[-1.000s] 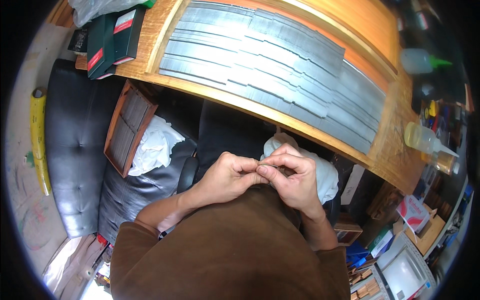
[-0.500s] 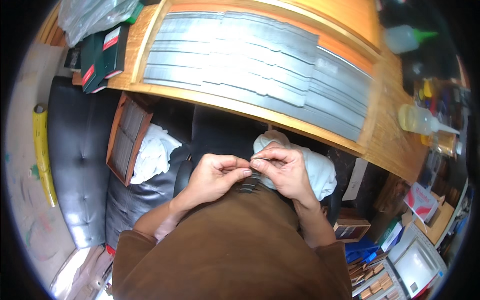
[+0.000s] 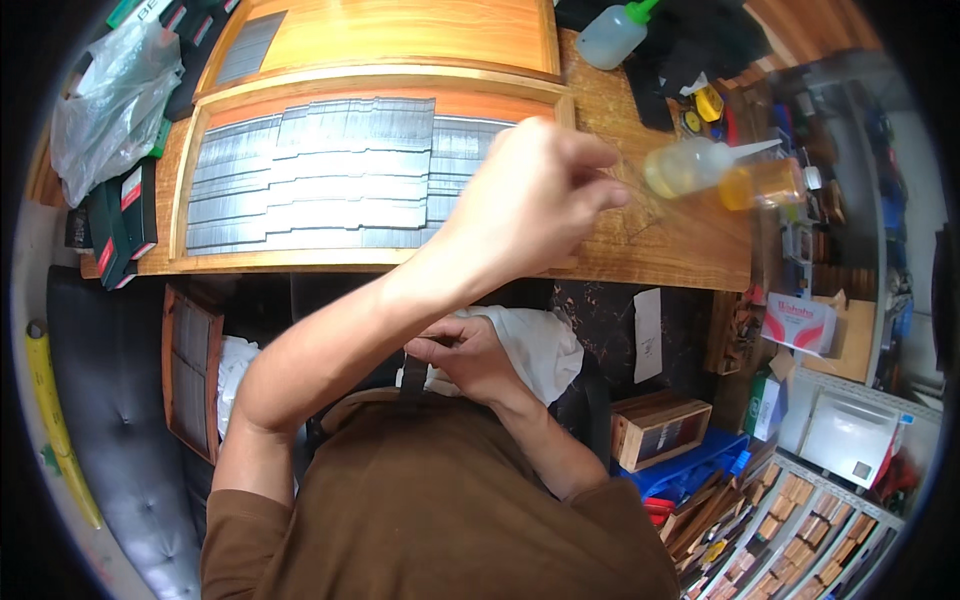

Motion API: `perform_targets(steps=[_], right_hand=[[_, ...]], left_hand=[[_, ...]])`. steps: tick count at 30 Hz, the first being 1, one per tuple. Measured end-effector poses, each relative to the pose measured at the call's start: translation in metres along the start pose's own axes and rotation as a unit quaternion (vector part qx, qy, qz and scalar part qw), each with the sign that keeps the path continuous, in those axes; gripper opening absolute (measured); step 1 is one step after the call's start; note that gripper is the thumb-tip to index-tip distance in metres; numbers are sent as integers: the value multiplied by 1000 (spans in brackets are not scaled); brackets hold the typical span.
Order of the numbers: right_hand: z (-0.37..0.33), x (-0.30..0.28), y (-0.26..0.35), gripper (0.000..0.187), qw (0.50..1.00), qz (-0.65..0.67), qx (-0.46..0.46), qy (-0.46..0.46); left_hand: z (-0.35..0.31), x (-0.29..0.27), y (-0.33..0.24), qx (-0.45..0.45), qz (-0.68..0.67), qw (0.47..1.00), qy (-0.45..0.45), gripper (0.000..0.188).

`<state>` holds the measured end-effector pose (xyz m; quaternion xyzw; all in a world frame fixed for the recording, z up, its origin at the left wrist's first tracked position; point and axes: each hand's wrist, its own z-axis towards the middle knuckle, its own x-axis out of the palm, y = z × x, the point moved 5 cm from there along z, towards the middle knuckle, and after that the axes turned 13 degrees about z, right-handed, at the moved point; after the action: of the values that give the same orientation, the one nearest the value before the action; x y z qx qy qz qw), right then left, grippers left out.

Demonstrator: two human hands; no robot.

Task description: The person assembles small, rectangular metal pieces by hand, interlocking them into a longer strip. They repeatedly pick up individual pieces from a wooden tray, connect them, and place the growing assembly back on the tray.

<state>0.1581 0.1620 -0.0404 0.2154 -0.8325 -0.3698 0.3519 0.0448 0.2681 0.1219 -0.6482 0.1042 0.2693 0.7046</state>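
Note:
My left hand [image 3: 545, 195] is stretched over the right side of the wooden workbench [image 3: 660, 250], slightly blurred. Its thumb and forefinger point apart with nothing seen between them. Just beyond those fingertips, and apart from them, lies a clear squeeze bottle [image 3: 690, 165] with pale yellow liquid and a long white nozzle. Close to my lap, my right hand [image 3: 470, 355] has its fingers pinched together below my left forearm. That forearm partly covers the fingertips, so what they hold cannot be made out. A white cloth [image 3: 540, 350] lies beside my right hand.
A shallow wooden tray [image 3: 180, 215] with overlapping rows of thin grey strips [image 3: 350, 165] fills the bench's left part. Behind the bottle lies an amber container [image 3: 750, 190]; farther back stands a green-tipped bottle [image 3: 612, 38]. A plastic bag [image 3: 115, 110] sits far left, a wooden box [image 3: 660, 430] lower right.
My left hand has parted from my right and swung up and right across the bench towards the squeeze bottle. My right hand stays low, fingers pinched. The whole view has turned and shifted.

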Motion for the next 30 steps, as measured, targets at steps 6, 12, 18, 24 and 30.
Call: perform_targets(steps=[6,12,18,24,30], right_hand=[[2,-5,-10,15,999,-9,17,-37],[14,0,-20,11,997,34,-66,22],[20,-2,-21,13,998,15,-65,12],[15,-2,-17,20,997,-45,-62,-24],[-29,21,13,18,978,-116,-162,-66]], left_hand=[[-122,-55,43,-202,-199,956,75,34],[-221,-36,140,-402,-181,887,136,30],[-223,0,151,-412,-240,859,185,22],[-223,26,157,-364,-329,860,141,19],[-205,-1,153,-407,-381,827,69,20]])
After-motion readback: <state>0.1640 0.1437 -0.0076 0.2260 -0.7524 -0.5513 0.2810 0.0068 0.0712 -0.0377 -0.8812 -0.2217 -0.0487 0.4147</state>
